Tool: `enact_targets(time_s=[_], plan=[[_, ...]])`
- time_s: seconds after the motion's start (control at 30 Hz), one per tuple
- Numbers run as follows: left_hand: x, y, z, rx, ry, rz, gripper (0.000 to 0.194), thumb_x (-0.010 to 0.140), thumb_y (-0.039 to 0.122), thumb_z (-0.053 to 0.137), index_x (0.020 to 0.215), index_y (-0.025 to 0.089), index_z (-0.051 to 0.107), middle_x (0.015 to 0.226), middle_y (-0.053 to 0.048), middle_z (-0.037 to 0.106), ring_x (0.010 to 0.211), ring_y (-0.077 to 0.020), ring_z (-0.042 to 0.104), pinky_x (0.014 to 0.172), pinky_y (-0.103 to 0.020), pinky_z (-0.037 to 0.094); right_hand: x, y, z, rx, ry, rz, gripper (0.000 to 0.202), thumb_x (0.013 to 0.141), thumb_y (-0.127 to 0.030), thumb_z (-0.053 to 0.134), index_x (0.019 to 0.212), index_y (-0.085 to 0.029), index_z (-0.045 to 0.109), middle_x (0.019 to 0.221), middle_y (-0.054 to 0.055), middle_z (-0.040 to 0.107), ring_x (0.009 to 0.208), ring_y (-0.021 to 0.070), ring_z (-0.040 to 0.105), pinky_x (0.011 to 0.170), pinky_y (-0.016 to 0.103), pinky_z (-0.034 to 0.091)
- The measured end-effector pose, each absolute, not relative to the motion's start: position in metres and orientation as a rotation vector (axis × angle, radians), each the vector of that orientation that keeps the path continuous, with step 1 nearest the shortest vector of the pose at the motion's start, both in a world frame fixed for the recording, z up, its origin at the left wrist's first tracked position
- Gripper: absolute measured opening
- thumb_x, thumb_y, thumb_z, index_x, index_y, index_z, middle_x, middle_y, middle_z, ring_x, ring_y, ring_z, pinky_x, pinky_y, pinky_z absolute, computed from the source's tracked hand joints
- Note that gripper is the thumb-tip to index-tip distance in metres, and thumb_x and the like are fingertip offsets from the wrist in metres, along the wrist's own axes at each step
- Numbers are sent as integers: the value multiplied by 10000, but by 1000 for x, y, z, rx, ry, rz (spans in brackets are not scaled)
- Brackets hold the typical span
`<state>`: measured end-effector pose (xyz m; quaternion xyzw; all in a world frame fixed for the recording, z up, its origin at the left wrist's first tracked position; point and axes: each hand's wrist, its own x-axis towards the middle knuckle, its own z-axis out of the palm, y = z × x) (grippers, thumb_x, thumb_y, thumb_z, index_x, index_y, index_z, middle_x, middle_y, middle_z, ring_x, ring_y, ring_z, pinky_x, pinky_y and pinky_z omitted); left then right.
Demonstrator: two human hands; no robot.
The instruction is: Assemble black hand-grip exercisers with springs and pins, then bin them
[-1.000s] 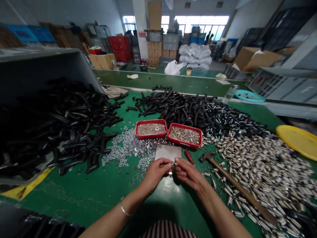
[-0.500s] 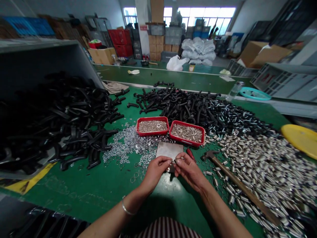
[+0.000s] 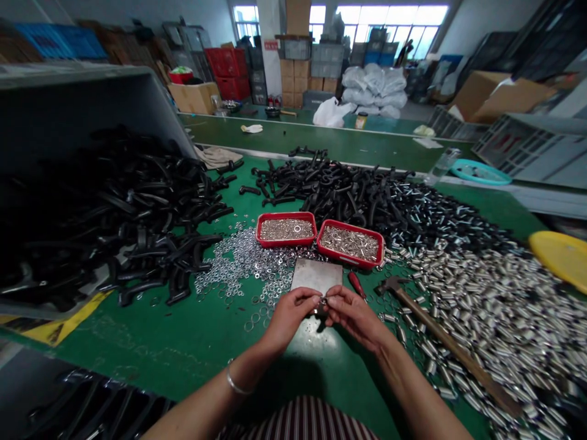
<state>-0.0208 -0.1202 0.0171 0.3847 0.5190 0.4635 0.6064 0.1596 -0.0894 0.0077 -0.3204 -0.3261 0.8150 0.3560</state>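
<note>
My left hand (image 3: 292, 311) and my right hand (image 3: 352, 311) meet at the near edge of a flat metal plate (image 3: 317, 274). Thumbs and forefingers of both are pinched together around a small shiny metal part (image 3: 323, 301), mostly covered by the fingertips, so its kind does not show. Beyond the plate stand two red trays: the left tray (image 3: 287, 245) holds tiny metal pieces with a ring on top, the right tray (image 3: 353, 263) small pins. A red-handled tool (image 3: 356, 285) and a hammer (image 3: 435, 330) lie right of my right hand.
Loose nuts and rings (image 3: 238, 260) spread over the green table (image 3: 183, 354) on the left. Black handles (image 3: 151, 201) spill from a grey crate (image 3: 169, 116); more black handles (image 3: 339, 183) are heaped at the back. Metal cylinders (image 3: 486, 305) cover the right side, beside a yellow lid (image 3: 559, 260).
The view has shifted slightly, so the table things sit a little further right. Both hands stay pinched at the plate, and the right fingers have closed in slightly around the small part.
</note>
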Motion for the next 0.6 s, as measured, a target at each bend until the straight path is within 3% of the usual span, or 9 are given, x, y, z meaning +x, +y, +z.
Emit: enact_targets(time_s=[0.27, 0.47, 0.6], plan=[[-27, -119, 17, 1150, 1142, 1016, 245, 843, 362, 692, 960, 157, 759, 925, -85, 743, 870, -206, 674, 821, -316, 515, 165, -89, -6, -905, -633, 2215, 314, 751, -259, 848, 992, -179, 664, 832, 8, 687, 706, 99, 653, 682, 213, 562], [-29, -112, 10, 1735, 1316, 1221, 231, 952, 325, 572, 1067, 225, 746, 992, -88, 706, 969, -219, 640, 893, -359, 490, 160, -82, 12, -1103, -1062, 1644, 298, 735, -375, 837, 935, -223, 676, 858, 33, 687, 785, 194, 660, 754, 324, 557], [-36, -115, 19, 2162, 1271, 1085, 302, 998, 277, 468, 1207, 233, 682, 1101, -107, 700, 1024, -231, 613, 930, -385, 462, 155, -84, 26, -1171, -1215, 1436, 415, 733, -444, 815, 1080, -257, 687, 982, 51, 710, 879, 219, 667, 810, 325, 544]])
